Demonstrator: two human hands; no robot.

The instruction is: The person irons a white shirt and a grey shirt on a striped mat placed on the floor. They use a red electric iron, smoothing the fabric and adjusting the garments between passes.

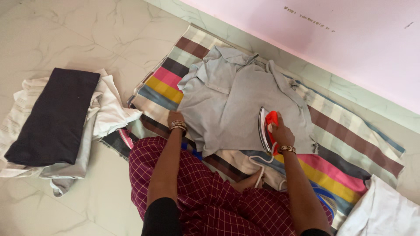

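**Iron stands on its edge on a grey shirt spread over a striped cloth**

The right hand (280, 131) is clenched round the red handle of the iron (267, 130), which is tipped up on its side, soleplate facing nine o'clock, on the grey shirt (232, 105). The shirt lies flat at the centre, collar toward twelve o'clock. The left hand (176, 119) presses on the shirt's edge at nine o'clock of the iron; whether its fingers are spread or curled I cannot tell. Both wrists carry bangles. A white cord (261, 164) trails from the iron toward six o'clock. Under the shirt a striped cloth (350, 140) covers the marble floor (65, 35). At nine o'clock of the shirt, well apart, sits a pile of folded clothes (57, 118), a dark piece on top. A white cloth (380, 209) lies at four o'clock. The pink wall (350, 35) runs along twelve o'clock
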